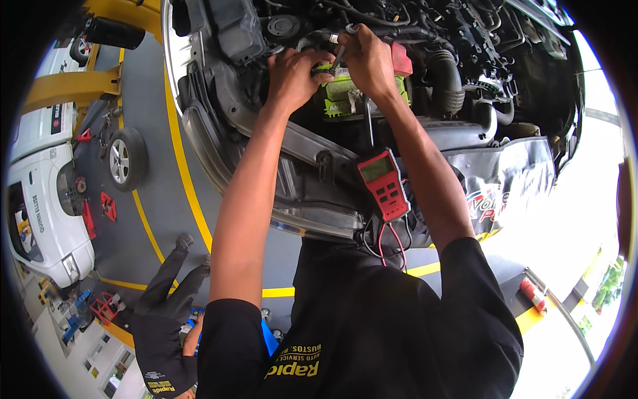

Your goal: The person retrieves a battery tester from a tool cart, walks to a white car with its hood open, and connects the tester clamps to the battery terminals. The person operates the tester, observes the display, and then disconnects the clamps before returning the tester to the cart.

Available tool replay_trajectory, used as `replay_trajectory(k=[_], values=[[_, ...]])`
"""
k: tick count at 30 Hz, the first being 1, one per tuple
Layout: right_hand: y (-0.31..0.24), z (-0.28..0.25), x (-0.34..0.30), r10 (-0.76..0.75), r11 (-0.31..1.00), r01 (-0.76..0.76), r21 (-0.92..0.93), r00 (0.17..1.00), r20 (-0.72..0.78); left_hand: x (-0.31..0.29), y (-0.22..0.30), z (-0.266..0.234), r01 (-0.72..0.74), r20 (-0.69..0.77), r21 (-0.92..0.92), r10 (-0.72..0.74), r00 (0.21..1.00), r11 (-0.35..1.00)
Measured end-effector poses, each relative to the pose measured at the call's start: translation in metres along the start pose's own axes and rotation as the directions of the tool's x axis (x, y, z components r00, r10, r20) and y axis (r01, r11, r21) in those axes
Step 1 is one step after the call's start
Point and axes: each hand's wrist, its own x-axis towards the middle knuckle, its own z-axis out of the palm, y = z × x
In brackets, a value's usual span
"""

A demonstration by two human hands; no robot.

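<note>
Both my hands are at the top of a green car battery [340, 106] in an open engine bay. My left hand [292, 76] is closed, its fingertips pinched at a small dark piece by the battery's left end; its kind is unclear. My right hand [369, 61] is closed around the upper part of a slim metal tool [339, 58] that slants down between the hands. Beside the right hand sits a red terminal cover [401, 60]. A red handheld battery tester [383, 184] with a grey screen rests on the front edge of the bay, its red and black leads hanging down.
A black ribbed air hose [445, 83] lies right of the battery. A fender cover [502, 179] drapes over the car's front. Behind at left are a wheel [126, 158], a white vehicle [50, 206], a yellow lift arm [73, 90] and another person [163, 326].
</note>
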Motion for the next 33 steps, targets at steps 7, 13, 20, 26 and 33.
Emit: replay_trajectory(k=[7,13,20,26,33], values=[[0.003,-0.002,-0.001,0.037,0.999,-0.037,0.021,0.999,0.022,0.002,-0.001,-0.002,-0.003,0.089,0.042,-0.001,0.996,0.999],[-0.004,0.001,-0.003,0.058,0.998,-0.057,0.039,0.998,-0.02,0.002,-0.005,-0.002,-0.007,0.104,0.036,0.004,0.995,0.999],[0.011,-0.007,0.006,0.041,0.993,-0.049,0.11,0.996,0.075,0.003,-0.001,-0.004,0.013,0.128,0.044,-0.019,0.992,0.999],[0.041,-0.024,-0.008,0.099,0.853,-0.172,0.493,0.98,0.171,0.004,0.002,-0.008,-0.014,0.141,0.07,0.004,0.99,0.997],[0.035,-0.034,-0.015,0.088,0.883,-0.171,0.437,0.975,0.204,0.008,0.0,-0.011,-0.048,0.166,0.089,0.032,0.986,0.995]])
